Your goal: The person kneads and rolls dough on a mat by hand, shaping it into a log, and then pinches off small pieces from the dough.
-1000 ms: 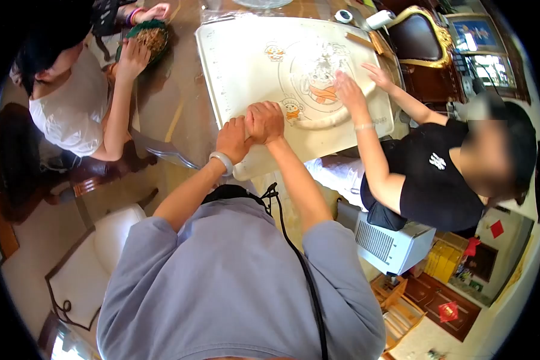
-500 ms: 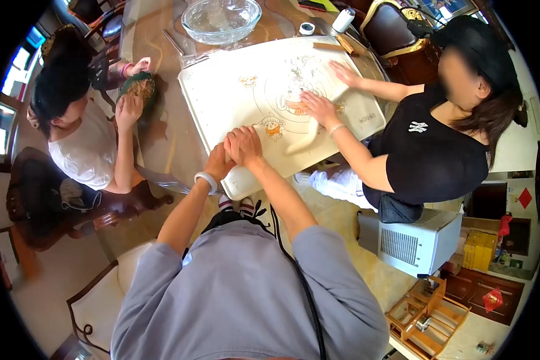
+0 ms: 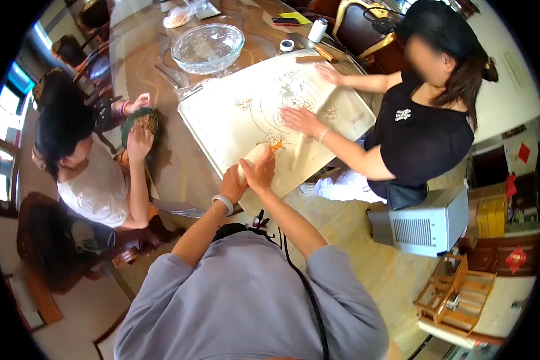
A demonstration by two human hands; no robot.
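Observation:
A thick roll of pale dough [image 3: 255, 156] is between my two hands at the near edge of a white mat-covered board [image 3: 213, 129]. My left hand [image 3: 233, 183] wraps its left side, a white band on the wrist. Against its right side lies my right hand [image 3: 259, 173], fingers closed along it. Farther right on the board, a long dough rope [image 3: 299, 147] lies near the hands of a person in a black top. That person's nearer hand [image 3: 303, 122] is flat on the printed mat, the other hand [image 3: 330, 75] farther back.
A large glass bowl [image 3: 207, 51] stands beyond the board. At left, a person in white works over a dark green bowl [image 3: 144, 123] of brownish food. A white can [image 3: 318, 30], a tape roll [image 3: 287, 45] and a wooden-handled tool [image 3: 324, 54] are at the back.
My hands were clasped one over the other; now they are side by side with the dough showing between them. The view has shifted. The other person's hands stay over the mat.

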